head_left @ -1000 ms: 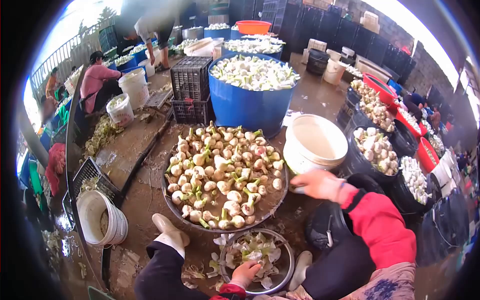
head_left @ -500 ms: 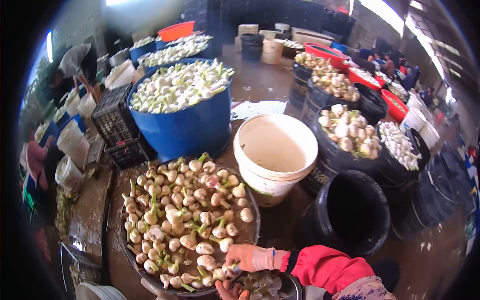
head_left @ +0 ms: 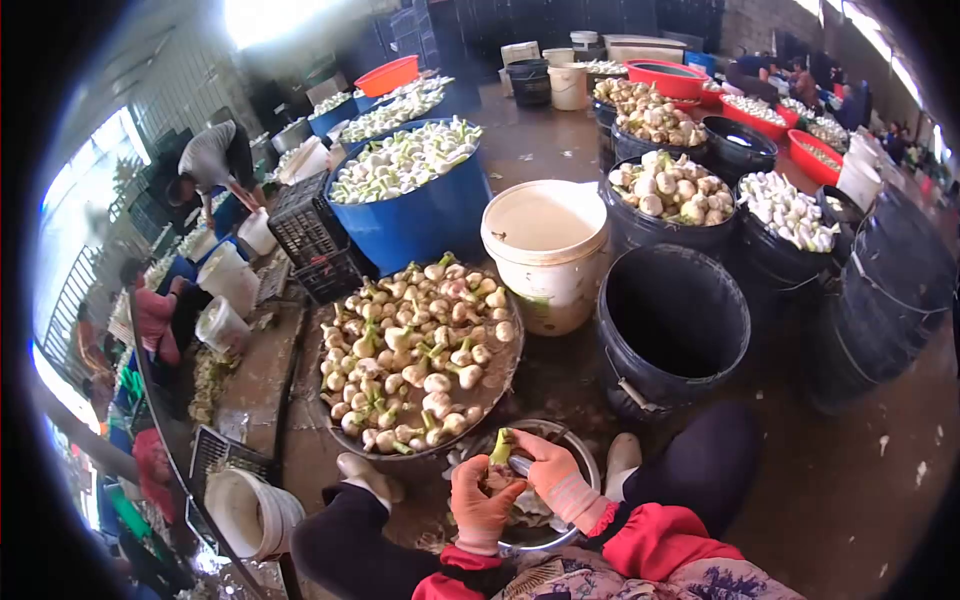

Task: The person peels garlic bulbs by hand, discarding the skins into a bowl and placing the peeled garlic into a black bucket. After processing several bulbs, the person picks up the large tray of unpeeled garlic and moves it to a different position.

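Observation:
In front of my body I hold a garlic bulb point(head_left: 497, 476) with a short green stem in my left hand point(head_left: 480, 508), fingers wrapped round it. My right hand point(head_left: 555, 472) is closed on a small knife point(head_left: 520, 465); only a bit of its grey blade shows, close against the bulb. Both hands wear orange gloves. Below them a metal basin point(head_left: 592, 462) contains pale peelings, partly hidden by the hands. Just beyond lies a wide, shallow round tub point(head_left: 505, 375) with many untrimmed garlic bulbs point(head_left: 400, 340) in it.
A white bucket point(head_left: 548, 270) and a black bucket point(head_left: 670, 370) stand ahead to the right. A blue tub point(head_left: 410, 220) heaped with white garlic is beyond, beside black crates point(head_left: 305, 230). Co-workers point(head_left: 215, 160) are at the left and far right. My knees flank the basin.
My right hand has come back from the near edge of the garlic tub to over the basin. A bulb is now held up between both hands. The view has tilted and shifted.

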### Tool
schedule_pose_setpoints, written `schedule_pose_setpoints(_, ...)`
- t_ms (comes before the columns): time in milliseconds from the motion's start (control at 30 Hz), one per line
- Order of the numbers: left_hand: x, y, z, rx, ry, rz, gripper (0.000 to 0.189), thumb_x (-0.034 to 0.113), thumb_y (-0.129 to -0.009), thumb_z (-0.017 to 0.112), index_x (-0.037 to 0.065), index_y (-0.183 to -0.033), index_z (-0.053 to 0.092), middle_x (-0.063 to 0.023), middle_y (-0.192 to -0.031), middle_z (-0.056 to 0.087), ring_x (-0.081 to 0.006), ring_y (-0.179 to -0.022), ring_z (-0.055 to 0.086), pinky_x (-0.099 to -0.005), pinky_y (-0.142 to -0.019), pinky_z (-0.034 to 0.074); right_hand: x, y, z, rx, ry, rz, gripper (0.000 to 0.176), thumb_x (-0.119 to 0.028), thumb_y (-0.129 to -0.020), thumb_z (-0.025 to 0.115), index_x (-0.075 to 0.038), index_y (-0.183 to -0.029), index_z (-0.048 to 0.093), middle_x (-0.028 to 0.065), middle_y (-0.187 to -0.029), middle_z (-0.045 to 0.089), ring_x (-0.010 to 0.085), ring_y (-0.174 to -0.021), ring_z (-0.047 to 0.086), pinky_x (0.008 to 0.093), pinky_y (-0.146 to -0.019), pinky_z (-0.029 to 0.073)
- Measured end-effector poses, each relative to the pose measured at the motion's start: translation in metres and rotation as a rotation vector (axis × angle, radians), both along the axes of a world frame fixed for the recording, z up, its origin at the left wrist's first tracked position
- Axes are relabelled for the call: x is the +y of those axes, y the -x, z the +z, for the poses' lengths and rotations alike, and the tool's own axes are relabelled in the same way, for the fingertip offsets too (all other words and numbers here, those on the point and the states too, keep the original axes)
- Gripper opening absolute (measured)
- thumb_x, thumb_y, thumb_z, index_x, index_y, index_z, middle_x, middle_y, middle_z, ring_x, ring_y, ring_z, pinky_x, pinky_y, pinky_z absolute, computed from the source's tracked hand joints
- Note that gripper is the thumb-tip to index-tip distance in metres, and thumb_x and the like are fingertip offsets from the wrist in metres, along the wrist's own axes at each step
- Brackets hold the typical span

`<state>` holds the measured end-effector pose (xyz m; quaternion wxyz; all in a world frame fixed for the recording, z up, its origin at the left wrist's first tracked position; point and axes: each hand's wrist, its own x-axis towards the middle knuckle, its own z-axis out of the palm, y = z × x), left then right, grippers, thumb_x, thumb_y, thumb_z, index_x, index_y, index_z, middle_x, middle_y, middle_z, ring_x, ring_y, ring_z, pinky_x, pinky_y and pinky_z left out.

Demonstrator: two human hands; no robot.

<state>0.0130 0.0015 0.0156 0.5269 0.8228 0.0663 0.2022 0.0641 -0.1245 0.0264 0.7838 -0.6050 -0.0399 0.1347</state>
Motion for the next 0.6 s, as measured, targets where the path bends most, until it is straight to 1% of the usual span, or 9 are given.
schedule_pose_setpoints(133,0.002,0.018,0.022,-0.026,-0.3,-0.029,0.064,0.012,-0.056,0.088,0.004,-0.109,0.054,-0.0051,-0.098,0.059,-0.019,-0.086,0.058,-0.0289,-0.074,0.049,0.004,0.017,0.01,-0.141,0.286,-0.107,0.048,0.011,-0.076,0.043,-0.004,-0.12,0.057,0.0097,-0.107,0.066,0.0173,-0.101,0.061,0.0254,-0.089,0.045)
schedule_pose_setpoints(233,0.011,0.022,0.017,0.285,1.225,-0.307,0.056,0.051,-0.077,0.067,0.008,-0.111,0.057,-0.0076,-0.096,0.063,-0.0212,-0.075,0.061,-0.0343,-0.065,0.051,-0.014,0.018,0.018,-0.23,0.187,-0.006,0.042,0.006,-0.079,0.044,-0.005,-0.116,0.059,0.012,-0.106,0.065,0.019,-0.101,0.061,0.026,-0.088,0.045)
schedule_pose_setpoints(267,0.011,0.022,0.008,0.328,1.388,-0.289,0.074,0.07,-0.079,0.046,0.008,-0.119,0.054,-0.0091,-0.092,0.064,-0.0206,-0.069,0.062,-0.0305,-0.057,0.05,-0.017,0.018,0.017,-0.23,0.181,0.005,0.042,0.006,-0.079,0.044,-0.005,-0.116,0.059,0.012,-0.106,0.065,0.019,-0.101,0.061,0.026,-0.088,0.045)
schedule_pose_setpoints(333,0.015,0.022,0.003,0.36,1.374,-0.265,0.071,0.068,-0.079,0.05,0.008,-0.116,0.056,-0.0097,-0.092,0.064,-0.0213,-0.069,0.062,-0.032,-0.057,0.051,-0.019,0.016,0.013,0.042,-0.226,0.108,0.039,0.003,-0.081,0.041,-0.005,-0.114,0.06,0.0098,-0.109,0.064,0.017,-0.102,0.06,0.0268,-0.087,0.046)
schedule_pose_setpoints(367,0.014,0.018,0.003,0.397,1.365,-0.262,0.067,0.066,-0.078,0.053,0.009,-0.114,0.058,-0.0102,-0.092,0.064,-0.022,-0.069,0.062,-0.0335,-0.057,0.051,-0.018,0.012,0.01,0.041,-0.23,0.113,0.039,0.003,-0.081,0.041,-0.005,-0.114,0.06,0.0098,-0.109,0.064,0.017,-0.102,0.06,0.0268,-0.087,0.046)
schedule_pose_setpoints(433,0.008,0.01,0.001,0.4,1.27,-0.244,0.071,0.066,-0.079,0.052,0.009,-0.12,0.052,-0.0109,-0.088,0.065,-0.0218,-0.068,0.062,-0.0342,-0.058,0.051,-0.018,0.0,-0.008,-0.51,0.275,0.151,0.032,0.0,-0.085,0.044,-0.004,-0.112,0.061,0.0057,-0.109,0.062,0.0144,-0.1,0.058,0.0269,-0.084,0.046)
schedule_pose_setpoints(467,0.005,0.006,0.003,0.401,1.213,-0.288,0.074,0.067,-0.079,0.052,0.008,-0.125,0.047,-0.0114,-0.085,0.064,-0.0224,-0.067,0.062,-0.034,-0.057,0.05,-0.008,0.007,-0.016,-0.097,-0.075,0.107,0.022,-0.006,-0.088,0.049,-0.003,-0.106,0.062,0.0033,-0.101,0.062,0.0124,-0.095,0.058,0.0273,-0.081,0.047)
schedule_pose_setpoints(567,0.004,0.004,0.002,0.443,1.098,-0.286,0.087,0.06,-0.078,0.061,0.007,-0.138,0.028,-0.0121,-0.091,0.06,-0.0213,-0.073,0.06,-0.0323,-0.062,0.05,-0.01,0.008,-0.019,0.313,-0.304,-0.006,0.019,-0.005,-0.086,0.054,-0.002,-0.102,0.062,0.0035,-0.099,0.062,0.0117,-0.092,0.057,0.0261,-0.081,0.046)
schedule_pose_setpoints(600,0.003,0.0,-0.012,0.257,0.641,-0.258,0.09,0.054,-0.076,0.067,0.006,-0.14,0.024,-0.0117,-0.096,0.057,-0.0197,-0.078,0.058,-0.0308,-0.066,0.049,-0.008,0.006,-0.017,0.369,-0.348,-0.048,0.023,0.0,-0.082,0.053,-0.002,-0.103,0.063,0.0034,-0.096,0.063,0.0115,-0.089,0.058,0.0262,-0.079,0.046)
